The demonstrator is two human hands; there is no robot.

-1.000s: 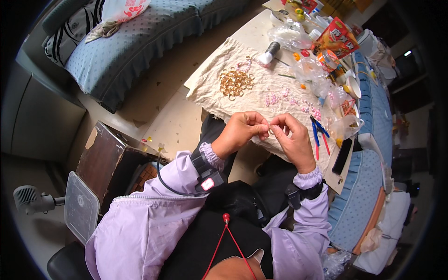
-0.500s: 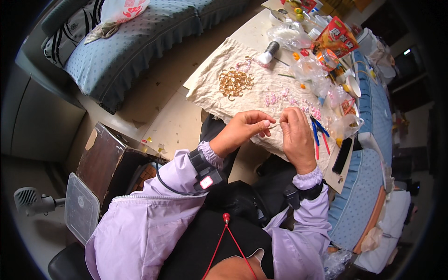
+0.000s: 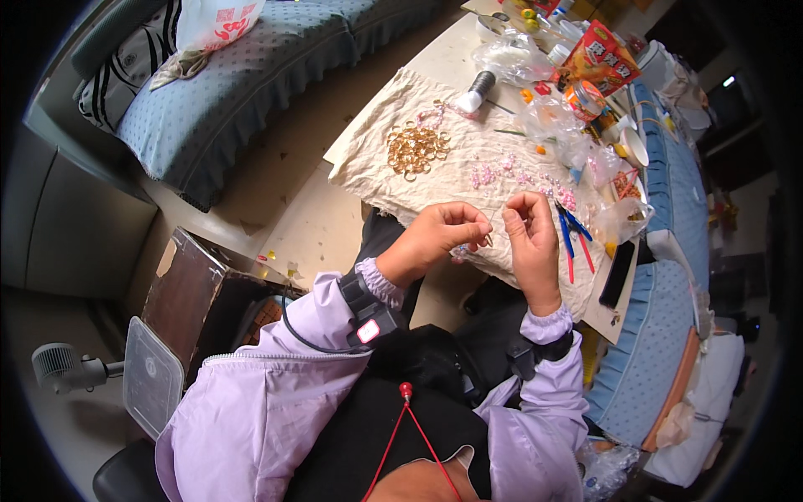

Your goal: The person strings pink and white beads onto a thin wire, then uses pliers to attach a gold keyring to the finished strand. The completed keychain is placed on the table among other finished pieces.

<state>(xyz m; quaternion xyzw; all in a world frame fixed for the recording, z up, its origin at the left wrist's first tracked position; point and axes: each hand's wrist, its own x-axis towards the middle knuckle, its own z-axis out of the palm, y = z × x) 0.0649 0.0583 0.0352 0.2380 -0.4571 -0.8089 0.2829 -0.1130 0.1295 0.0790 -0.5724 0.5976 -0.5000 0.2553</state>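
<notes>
Over the near edge of the cream cloth (image 3: 368,171), my left hand (image 3: 431,241) is closed in a pinch on a small gold-coloured piece (image 3: 488,240), its exact shape too small to make out. Just right of it, my right hand (image 3: 535,251) is closed, thumb against forefinger; whatever it holds is too fine to see. A gap separates the two sets of fingertips. Beyond my hands lie scattered pink and white beads (image 3: 485,175) and a pile of gold rings (image 3: 416,149). Blue-and-red handled pliers (image 3: 569,234) rest beside my right hand.
A spool of thread (image 3: 477,92) lies on the cloth's far part. Plastic bags (image 3: 514,57), a red snack packet (image 3: 598,58) and a jar (image 3: 585,99) crowd the table's right side. A black phone-like slab (image 3: 617,274) lies at the near right corner.
My fingertips have drawn a little apart, and the left ones now point lower with the gold-coloured piece showing beneath them. The whole view has shifted slightly.
</notes>
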